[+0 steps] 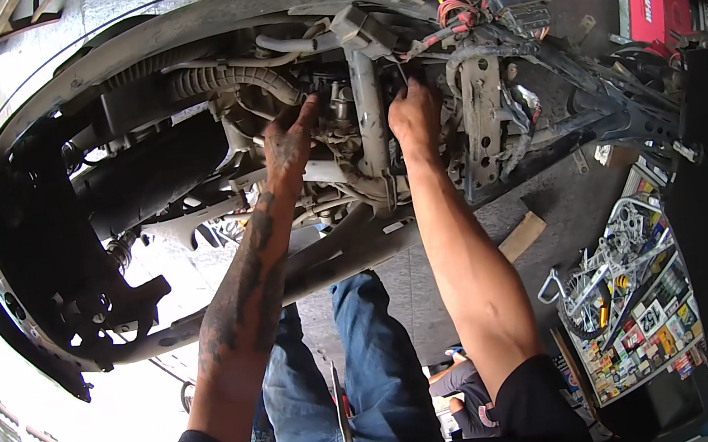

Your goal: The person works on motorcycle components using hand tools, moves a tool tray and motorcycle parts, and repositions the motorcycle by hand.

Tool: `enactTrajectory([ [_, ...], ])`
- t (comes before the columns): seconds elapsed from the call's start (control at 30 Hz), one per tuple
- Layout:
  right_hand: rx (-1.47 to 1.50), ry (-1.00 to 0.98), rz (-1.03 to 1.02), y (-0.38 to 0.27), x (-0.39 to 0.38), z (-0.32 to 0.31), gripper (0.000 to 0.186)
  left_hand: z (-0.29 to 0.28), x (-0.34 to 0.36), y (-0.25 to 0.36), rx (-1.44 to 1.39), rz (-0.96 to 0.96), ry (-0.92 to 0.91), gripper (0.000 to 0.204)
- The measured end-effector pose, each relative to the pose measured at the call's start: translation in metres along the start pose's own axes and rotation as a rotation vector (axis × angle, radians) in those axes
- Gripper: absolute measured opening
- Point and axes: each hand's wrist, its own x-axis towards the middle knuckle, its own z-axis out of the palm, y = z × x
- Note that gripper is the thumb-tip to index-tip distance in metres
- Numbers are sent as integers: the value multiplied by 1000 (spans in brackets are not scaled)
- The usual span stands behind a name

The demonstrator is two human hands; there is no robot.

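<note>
The left hand (288, 144) was placed inside the opened motorcycle frame (376, 158), its fingertips beside the end of a ribbed hose (236, 77) and near a small metal part (341, 102); whether it gripped something, I could not tell. The right hand (416, 116) was on the other side of the cross tube (365, 96), with its fingers drawn narrow and a thin dark piece showing above them, but I could not tell if it was held. The frame lay across the middle of the view, in front of the person. Both forearms passed over its near edge, so the tubes closed the room around the wrists. On the right side, a perforated bracket (479, 115) stood near the right hand and left only a small gap. Below, the floor (466, 236) gave more open room, up to the sticker-covered surface (636, 362), where metal parts (612, 260) were lying.
</note>
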Motion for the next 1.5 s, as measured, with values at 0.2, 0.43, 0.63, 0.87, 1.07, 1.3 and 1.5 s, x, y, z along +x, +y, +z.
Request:
enactTrajectory([
  [0.2,-105,-263,-76,4,18,2,42,-8,14,-10,-2,-13,-54,67],
  [0.43,-106,-459,176,-13,18,-19,46,-5,-2,20,-63,-112,-97,67],
  [0.63,-71,-376,203,-14,13,-22,33,-1,12,-6,-236,-111,-74,69],
  [0.87,-51,-374,171,-6,6,-16,33,3,14,-15,-233,-238,95,92],
  [1.07,27,-333,67,-14,14,-23,26,6,-3,-15,-305,-168,28,97],
  [1.3,9,-341,117,3,15,-15,32,-6,-29,7,-231,15,-280,68],
  [1.5,322,-109,272,-7,15,2,29,-13,-8,-17,-66,92,-234,67],
])
